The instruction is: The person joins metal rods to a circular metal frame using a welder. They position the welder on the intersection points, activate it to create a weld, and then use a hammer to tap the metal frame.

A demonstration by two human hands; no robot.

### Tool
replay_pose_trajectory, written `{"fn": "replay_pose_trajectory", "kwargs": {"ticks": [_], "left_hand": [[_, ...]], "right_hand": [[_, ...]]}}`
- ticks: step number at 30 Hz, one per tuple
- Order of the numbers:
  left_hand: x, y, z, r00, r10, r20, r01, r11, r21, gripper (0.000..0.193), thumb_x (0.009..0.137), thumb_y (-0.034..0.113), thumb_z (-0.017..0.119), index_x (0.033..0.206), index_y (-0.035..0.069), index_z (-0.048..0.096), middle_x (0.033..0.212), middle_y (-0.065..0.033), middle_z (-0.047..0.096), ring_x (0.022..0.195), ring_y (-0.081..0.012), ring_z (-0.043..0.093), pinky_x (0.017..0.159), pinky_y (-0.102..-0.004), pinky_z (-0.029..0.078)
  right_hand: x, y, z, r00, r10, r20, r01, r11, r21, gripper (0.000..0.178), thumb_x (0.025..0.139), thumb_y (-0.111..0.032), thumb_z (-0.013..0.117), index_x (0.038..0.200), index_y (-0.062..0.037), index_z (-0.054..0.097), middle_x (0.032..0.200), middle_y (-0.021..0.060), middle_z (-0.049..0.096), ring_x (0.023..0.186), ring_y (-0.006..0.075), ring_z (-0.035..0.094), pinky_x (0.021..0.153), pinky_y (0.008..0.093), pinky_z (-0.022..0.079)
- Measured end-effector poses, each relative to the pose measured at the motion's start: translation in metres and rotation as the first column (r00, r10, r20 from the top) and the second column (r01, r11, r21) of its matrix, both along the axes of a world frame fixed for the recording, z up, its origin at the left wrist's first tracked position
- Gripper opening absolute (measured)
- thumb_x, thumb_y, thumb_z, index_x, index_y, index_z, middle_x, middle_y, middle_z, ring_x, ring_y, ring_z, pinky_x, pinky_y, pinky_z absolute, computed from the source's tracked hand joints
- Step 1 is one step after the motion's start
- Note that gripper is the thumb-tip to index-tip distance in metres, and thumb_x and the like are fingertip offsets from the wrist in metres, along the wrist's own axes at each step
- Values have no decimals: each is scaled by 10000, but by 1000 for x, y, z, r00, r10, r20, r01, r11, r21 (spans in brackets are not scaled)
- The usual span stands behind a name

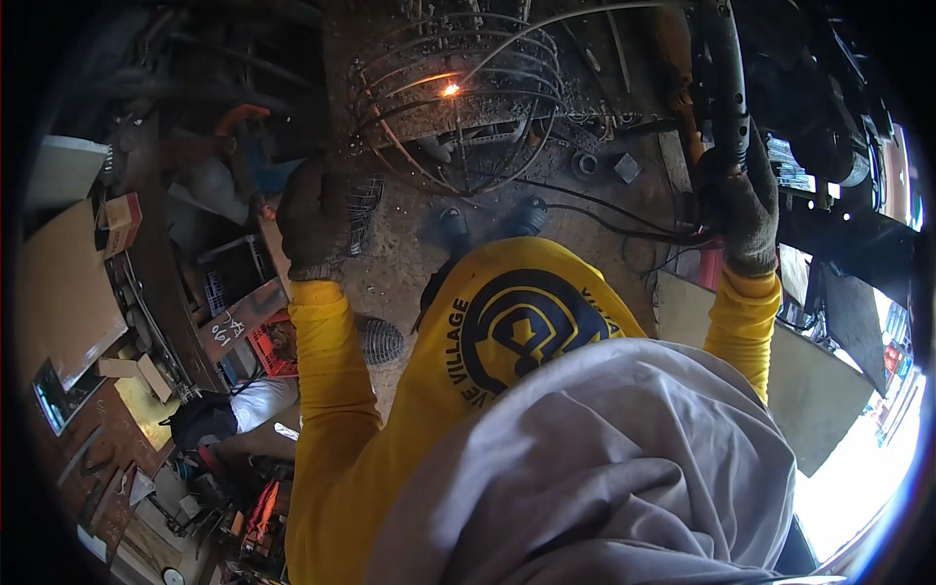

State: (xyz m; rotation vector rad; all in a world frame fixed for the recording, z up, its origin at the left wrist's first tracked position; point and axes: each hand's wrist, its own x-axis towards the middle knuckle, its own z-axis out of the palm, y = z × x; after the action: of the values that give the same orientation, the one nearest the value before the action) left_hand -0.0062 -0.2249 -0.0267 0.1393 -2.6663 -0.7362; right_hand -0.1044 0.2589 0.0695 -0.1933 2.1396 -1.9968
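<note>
Both my hands wear dirty work gloves. My right hand closes around the lower end of a long grey welding electrode holder; a dark cable reaches the same hand. From the holder's top, a thin pale rod curves left to a bright glowing spot. That spot sits on a round wire cage of several metal hoops and crossing bars, on a dark worktable. My left hand is in shadow by the table's left side, below and left of the cage. Its fingers are too dark to make out.
Black cables cross the floor near my feet. Wire coils and a wire-mesh piece lie at left. Red crates, boards and tools crowd the left; metal sheets lean at right.
</note>
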Motion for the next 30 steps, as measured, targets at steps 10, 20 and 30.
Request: {"fn": "replay_pose_trajectory", "kwargs": {"ticks": [10,20,30], "left_hand": [[0,5,3,1000,7,27,-7,1000,-3,311,921,75,642,1228,33,663,1185,-199,691,1110,-340,674,971,-400,517],[2,1,0,1000,12,-2,-12,1000,-28,318,923,94,652,1235,37,668,1138,-185,700,1055,-334,681,921,-404,530],[4,5,11,953,163,254,-166,986,-9,303,929,155,634,1203,32,674,1118,-184,702,1048,-345,677,933,-406,519]], "right_hand": [[2,-5,-1,999,-32,-3,32,999,10,674,951,-256,657,1512,0,385,886,86,651,608,98,593,520,226,482],[1,-5,1,1000,-7,1,7,1000,15,672,951,-268,657,1507,2,393,878,90,647,606,101,589,520,233,490],[5,-12,4,995,-98,1,98,990,99,596,937,-292,691,1417,7,502,852,113,667,635,130,605,523,263,503]]}}
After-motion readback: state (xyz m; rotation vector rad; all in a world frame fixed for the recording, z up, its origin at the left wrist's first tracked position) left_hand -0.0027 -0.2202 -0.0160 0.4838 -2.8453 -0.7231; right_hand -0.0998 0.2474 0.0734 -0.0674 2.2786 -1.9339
